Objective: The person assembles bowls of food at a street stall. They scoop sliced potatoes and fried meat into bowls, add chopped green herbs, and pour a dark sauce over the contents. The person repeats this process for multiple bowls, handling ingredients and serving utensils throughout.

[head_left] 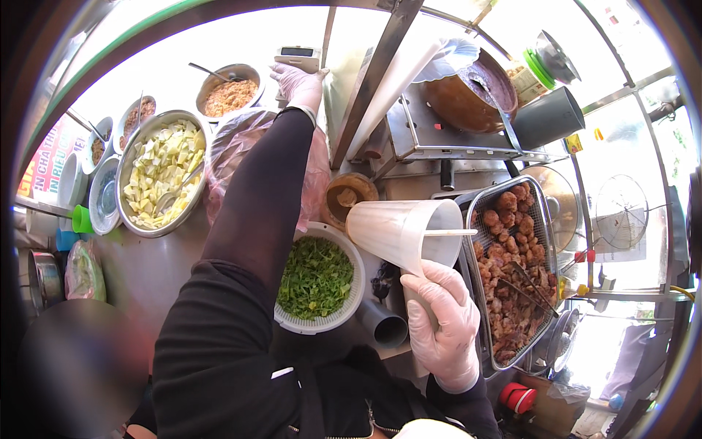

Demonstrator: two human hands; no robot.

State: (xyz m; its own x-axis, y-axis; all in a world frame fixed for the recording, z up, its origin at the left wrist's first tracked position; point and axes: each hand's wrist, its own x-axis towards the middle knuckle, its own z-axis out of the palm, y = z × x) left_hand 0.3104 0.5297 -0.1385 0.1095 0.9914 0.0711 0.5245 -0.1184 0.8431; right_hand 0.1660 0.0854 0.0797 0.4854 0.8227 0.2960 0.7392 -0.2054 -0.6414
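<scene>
Plastic cup (402, 233), clear with a skewer inside, sits tilted in the gloved right hand (441, 322) closed around its base, between greens strainer (318, 278) and fried-meat tray (512, 271). Gloved left hand (296, 79) reaches far forward, fingers curled, beside a small scale (298, 55).

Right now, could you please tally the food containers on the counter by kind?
Metal bowls: 4 (largest, crumb bowl, two small ones)
White colander of greens: 1
Wire tray of fried pieces: 1
Total: 6
</scene>
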